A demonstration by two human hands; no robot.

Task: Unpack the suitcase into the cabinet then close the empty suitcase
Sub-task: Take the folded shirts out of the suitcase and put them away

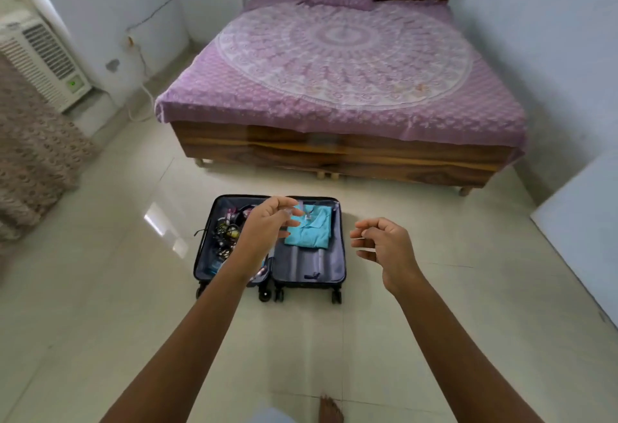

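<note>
With both the left hand (pixel 264 225) and right hand (pixel 384 245) empty, fingers loosely curled above the open suitcase (pixel 271 248) on the floor, slide them flat under the folded teal shirt (pixel 309 228) in its right half to lift it unrumpled.

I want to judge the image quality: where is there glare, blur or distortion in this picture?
Head view: a bright window reflection glares on the floor tiles left of the open suitcase; the left hand is motion-blurred at the fingers, the right hand sharper; wide-angle distortion bends the walls and the bed.
</note>
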